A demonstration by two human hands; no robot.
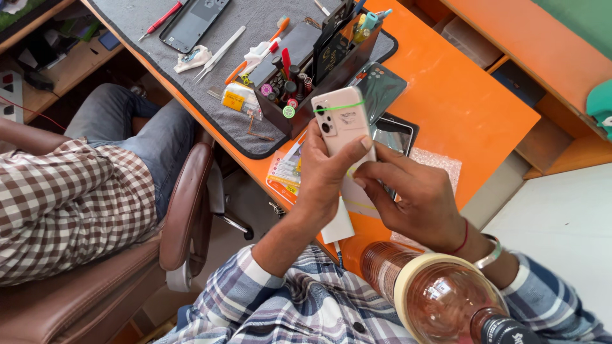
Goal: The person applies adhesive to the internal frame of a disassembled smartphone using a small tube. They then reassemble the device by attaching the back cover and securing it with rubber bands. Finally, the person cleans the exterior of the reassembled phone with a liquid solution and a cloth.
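While the left hand (328, 172) grips the white phone (341, 121) over the orange table (459, 108), the right hand (414, 197) pinches its near edge

Orange desk (472, 95) carries a grey work mat (252, 130), a phone back cover (381, 86) and bubble wrap (440, 162).

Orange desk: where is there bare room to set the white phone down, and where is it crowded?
The orange desk is bare right of the tool organizer, out to its far edge. The grey mat is crowded with tweezers, a phone back cover and tools. Under both hands, left hand and right hand, papers and a dark phone fill the near edge.
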